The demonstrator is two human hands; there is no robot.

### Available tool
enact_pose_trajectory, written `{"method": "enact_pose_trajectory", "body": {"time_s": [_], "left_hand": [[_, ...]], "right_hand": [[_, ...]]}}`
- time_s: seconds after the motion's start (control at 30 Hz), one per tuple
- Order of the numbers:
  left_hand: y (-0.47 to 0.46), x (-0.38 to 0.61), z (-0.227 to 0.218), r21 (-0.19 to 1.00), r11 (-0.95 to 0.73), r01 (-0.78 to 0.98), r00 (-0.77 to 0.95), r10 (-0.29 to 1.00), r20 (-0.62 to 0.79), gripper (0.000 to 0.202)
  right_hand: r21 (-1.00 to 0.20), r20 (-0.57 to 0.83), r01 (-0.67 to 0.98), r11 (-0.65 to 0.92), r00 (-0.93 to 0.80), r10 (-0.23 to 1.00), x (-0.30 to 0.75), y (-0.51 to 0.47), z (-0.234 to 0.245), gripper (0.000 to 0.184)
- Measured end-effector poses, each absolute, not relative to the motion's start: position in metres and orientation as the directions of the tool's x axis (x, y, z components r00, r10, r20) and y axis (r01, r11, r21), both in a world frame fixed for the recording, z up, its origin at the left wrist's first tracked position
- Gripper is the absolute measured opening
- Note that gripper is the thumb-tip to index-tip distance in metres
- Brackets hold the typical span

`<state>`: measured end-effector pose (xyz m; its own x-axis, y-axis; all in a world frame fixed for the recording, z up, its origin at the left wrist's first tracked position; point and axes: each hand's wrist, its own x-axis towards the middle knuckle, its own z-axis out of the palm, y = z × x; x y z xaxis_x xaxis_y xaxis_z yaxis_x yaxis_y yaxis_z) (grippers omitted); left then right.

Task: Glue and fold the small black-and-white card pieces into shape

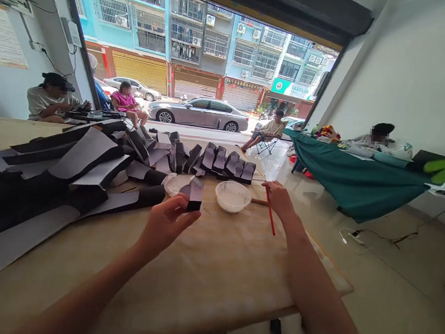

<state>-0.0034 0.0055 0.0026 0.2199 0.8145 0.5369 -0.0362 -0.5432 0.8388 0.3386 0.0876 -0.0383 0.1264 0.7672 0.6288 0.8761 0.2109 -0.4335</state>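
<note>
My left hand (168, 219) is closed on a small black-and-grey piece (193, 193), held up over the tan table (204, 275). My right hand (280, 198) pinches a thin red brush (270, 212), its handle slanting down toward me. A white bowl (232, 196) with white paste stands between the two hands, just left of the right hand. A row of folded black-and-grey pieces (226, 163) lies behind the bowl.
A heap of large black and grey cut sheets (60, 172) covers the table's left half. A green-draped table (355, 174) stands to the right, with a person behind it. Other people sit at the back left and by the open shopfront. Cables lie on the floor (361, 237).
</note>
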Motion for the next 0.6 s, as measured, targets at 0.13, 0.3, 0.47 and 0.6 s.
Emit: {"method": "enact_pose_trajectory", "body": {"time_s": [0.13, 0.3, 0.47, 0.6], "left_hand": [[0.003, -0.004, 0.004, 0.857, -0.513, -0.038, 0.226, 0.831, 0.508, 0.028], [-0.003, -0.003, 0.004, 0.89, -0.451, -0.06, 0.327, 0.834, 0.445, 0.028], [-0.006, 0.0, 0.003, 0.932, -0.361, -0.027, 0.423, 0.841, 0.338, 0.026], [-0.007, 0.004, 0.002, 0.966, -0.26, -0.002, 0.421, 0.876, 0.236, 0.022]], "right_hand": [[-0.454, 0.601, 0.867, 0.206, 0.128, 0.789, 0.318, 0.083, -0.032, 0.026], [-0.507, 0.631, 0.754, 0.419, -0.007, 0.776, 0.252, 0.05, -0.001, 0.026], [-0.655, 0.661, 0.267, 0.707, -0.25, 0.707, 0.195, 0.012, 0.009, 0.023], [-0.687, 0.666, 0.161, 0.708, -0.251, 0.703, 0.186, 0.009, 0.0, 0.019]]}}
